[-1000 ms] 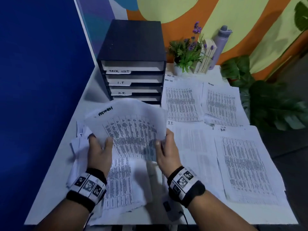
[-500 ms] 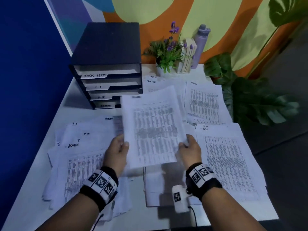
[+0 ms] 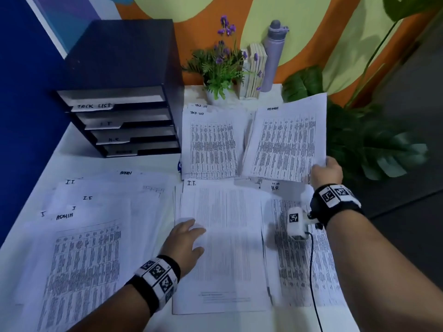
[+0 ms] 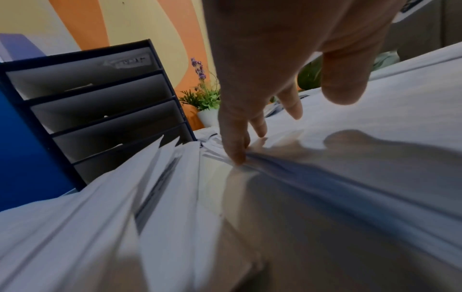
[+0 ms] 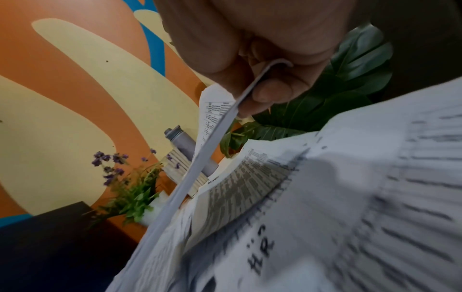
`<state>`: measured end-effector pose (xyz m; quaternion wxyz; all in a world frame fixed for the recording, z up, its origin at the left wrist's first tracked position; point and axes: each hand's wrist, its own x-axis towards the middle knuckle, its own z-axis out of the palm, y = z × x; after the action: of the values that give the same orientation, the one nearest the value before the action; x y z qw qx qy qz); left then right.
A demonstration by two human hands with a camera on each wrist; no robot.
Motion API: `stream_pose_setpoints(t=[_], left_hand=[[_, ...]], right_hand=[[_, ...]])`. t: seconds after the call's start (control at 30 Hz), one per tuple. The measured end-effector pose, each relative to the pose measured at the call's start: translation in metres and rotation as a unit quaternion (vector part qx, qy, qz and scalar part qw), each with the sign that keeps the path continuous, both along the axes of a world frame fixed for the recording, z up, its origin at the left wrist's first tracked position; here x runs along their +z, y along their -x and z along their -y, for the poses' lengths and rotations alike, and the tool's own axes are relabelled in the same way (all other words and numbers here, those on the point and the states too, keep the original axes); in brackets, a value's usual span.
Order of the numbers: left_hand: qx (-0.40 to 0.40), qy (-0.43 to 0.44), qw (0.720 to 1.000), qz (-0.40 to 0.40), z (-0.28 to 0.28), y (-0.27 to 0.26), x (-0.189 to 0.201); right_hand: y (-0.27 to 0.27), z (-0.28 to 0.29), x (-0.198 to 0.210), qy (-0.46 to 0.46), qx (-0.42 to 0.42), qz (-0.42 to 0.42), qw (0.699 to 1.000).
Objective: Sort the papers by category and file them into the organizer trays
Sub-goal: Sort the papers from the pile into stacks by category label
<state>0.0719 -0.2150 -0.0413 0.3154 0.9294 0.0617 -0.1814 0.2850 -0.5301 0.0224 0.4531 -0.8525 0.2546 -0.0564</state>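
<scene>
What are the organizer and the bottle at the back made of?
Organizer: looks like matte black plastic or coated board; flat, dull top, thin tray edges. Bottle: smooth lilac body with grey cap, probably plastic or coated metal; cannot tell which.

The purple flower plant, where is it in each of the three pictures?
Head: the plant stands at the top middle, right of the organizer.
Left wrist: middle, small, between the organizer and the left hand.
Right wrist: lower left, above the organizer's top.
Shared landmark: the organizer, beside the plant in all three.
</scene>
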Motion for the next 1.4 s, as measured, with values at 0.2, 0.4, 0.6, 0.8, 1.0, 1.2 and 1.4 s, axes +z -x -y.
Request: stream_pose_setpoints(t=[0.2, 0.4, 0.6, 0.8, 1.0, 1.2, 1.4], left_hand=[[0.014, 0.007, 1.000, 0.003, 0.001, -0.002, -0.002], [0.104, 0.037, 0.991, 0.069, -0.028, 0.001, 0.019], [0.241, -0.012, 0.967, 0.087, -0.104, 0.022, 0.033], [0.363, -0.133, 0.923, 0.000, -0.193, 0.070, 0.023], [0.369, -0.155, 0.910, -0.107, -0.235, 0.112, 0.004], [0.291, -0.143, 0.940, -0.107, -0.213, 0.126, 0.005], [0.323, -0.027, 0.946, 0.021, -0.213, 0.126, 0.004]], right_hand=[[-0.037, 0.009, 0.006, 0.106, 0.001, -0.042, 0.994], [-0.017, -0.041, -0.004, 0.138, 0.132, -0.015, 0.981], [0.080, -0.158, -0.021, -0.059, 0.311, -0.043, 0.947], [0.173, -0.253, -0.036, -0.097, 0.433, -0.122, 0.888], [0.213, -0.299, -0.039, 0.026, 0.515, -0.147, 0.844], [0.230, -0.329, -0.035, -0.008, 0.463, -0.141, 0.875], [0.228, -0.322, -0.035, -0.013, 0.354, -0.158, 0.922]])
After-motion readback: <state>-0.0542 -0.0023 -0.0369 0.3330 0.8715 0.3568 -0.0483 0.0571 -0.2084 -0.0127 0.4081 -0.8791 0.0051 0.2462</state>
